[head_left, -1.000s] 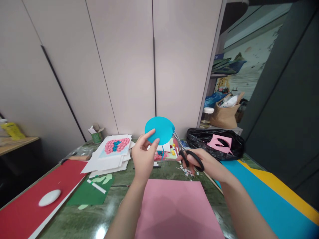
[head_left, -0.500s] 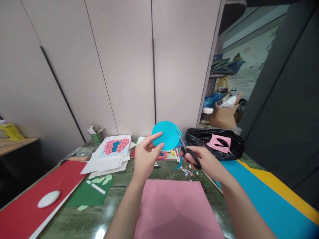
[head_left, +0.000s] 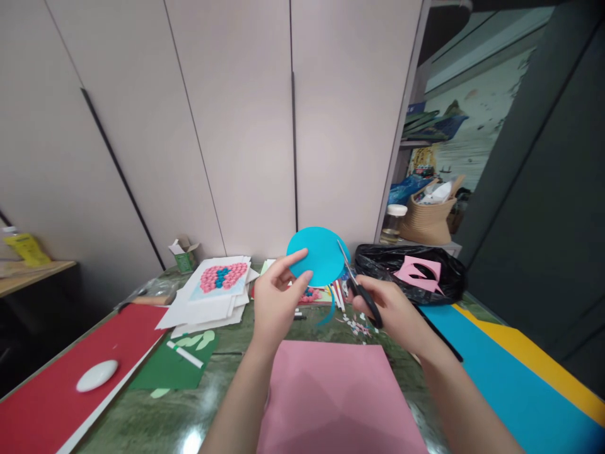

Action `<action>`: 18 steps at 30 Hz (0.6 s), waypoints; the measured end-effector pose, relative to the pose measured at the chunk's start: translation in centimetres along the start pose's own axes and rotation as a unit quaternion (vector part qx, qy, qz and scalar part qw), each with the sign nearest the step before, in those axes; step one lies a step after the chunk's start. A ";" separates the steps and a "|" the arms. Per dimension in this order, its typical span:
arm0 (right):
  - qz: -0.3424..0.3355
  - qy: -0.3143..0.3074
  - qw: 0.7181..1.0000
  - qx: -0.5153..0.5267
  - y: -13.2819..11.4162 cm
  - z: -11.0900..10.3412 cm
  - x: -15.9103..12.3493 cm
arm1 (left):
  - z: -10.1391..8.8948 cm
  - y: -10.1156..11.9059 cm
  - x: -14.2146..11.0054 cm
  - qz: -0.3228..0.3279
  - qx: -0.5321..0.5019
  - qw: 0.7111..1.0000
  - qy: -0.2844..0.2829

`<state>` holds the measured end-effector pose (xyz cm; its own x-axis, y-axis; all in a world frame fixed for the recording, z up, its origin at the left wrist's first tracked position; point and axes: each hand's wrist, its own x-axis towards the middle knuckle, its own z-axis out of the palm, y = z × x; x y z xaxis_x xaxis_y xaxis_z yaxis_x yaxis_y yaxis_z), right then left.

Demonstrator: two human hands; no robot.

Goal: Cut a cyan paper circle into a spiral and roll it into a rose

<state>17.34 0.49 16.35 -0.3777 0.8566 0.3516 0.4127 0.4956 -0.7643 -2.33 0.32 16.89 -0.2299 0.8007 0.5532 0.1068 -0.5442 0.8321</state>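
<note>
A round piece of blue paper [head_left: 321,252] is pinched by its left side between the thumb and fingers of my left hand [head_left: 280,293], raised above the table. My right hand [head_left: 385,302] grips black-handled scissors [head_left: 363,293], whose blades lie at the disc's right edge. From the disc's lower edge a thin curled blue strip [head_left: 331,309] hangs down. Below my hands a sheet of pink paper [head_left: 338,397] lies on the green table. Small paper scraps [head_left: 358,326] are scattered under the scissors.
To the left are white sheets with a pink-and-blue picture [head_left: 222,277], green paper [head_left: 170,372], a marker [head_left: 185,354] and red paper [head_left: 61,372] bearing a white oval object [head_left: 97,376]. At right, a black plastic bag [head_left: 378,260] holds pink offcuts, near large blue paper [head_left: 501,372].
The scissors have turned a little, and their blades look closer together. The blue strip now hangs longer and further left. The view has shifted slightly.
</note>
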 end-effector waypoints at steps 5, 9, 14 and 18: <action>-0.001 -0.004 1.000 -0.003 0.3 -0.1 0.0 | -0.1 0.1 0.0 0.002 -0.002 1.000 0.008; 0.000 0.000 1.000 -0.003 0.2 -0.2 -0.1 | -0.2 0.1 0.0 0.001 -0.004 1.000 0.015; 0.004 -0.002 1.000 0.008 -0.1 -0.1 0.0 | -0.2 0.2 -0.1 0.011 0.004 1.000 0.021; 0.002 0.003 1.000 0.003 -0.2 -0.1 0.0 | -0.3 0.1 0.0 0.019 0.009 0.999 0.026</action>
<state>17.34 0.39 16.50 -0.3713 0.8592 0.3521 0.4097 0.4919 -0.7683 -2.58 0.18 16.94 -0.2762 0.7653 0.5814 0.1342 -0.5683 0.8118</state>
